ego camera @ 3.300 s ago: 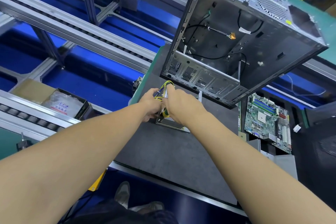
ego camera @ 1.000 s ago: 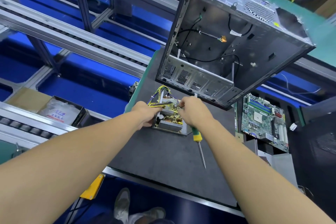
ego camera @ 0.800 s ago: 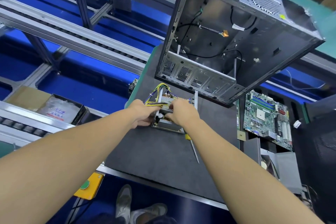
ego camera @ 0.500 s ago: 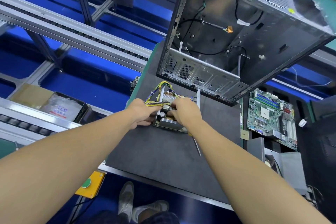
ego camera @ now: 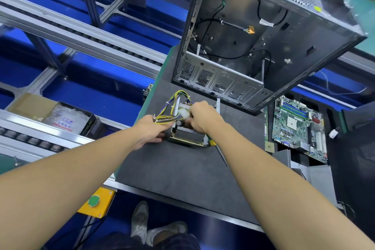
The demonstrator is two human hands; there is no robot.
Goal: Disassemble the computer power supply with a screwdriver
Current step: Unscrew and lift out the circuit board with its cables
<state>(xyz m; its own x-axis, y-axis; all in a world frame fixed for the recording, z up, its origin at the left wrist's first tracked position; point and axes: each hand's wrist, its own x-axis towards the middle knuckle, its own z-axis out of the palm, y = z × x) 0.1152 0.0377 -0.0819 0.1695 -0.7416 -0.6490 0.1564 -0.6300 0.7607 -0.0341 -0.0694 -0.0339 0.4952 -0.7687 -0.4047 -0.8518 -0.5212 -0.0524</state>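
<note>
Yellow-blue wire bundle [ego camera: 166, 117] gripped by left hand [ego camera: 149, 130]; white plastic connector [ego camera: 184, 113] pinched by right hand [ego camera: 203, 116], 12 o'clock on grey power supply [ego camera: 187, 135].

"PRIME" on black box [ego camera: 88, 127] side; blue-red print on plastic bag [ego camera: 65, 118] unreadable

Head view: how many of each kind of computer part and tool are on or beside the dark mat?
Power supply: 1
Computer case: 1
Motherboard: 1
Screwdriver: 1
Total: 4
</note>
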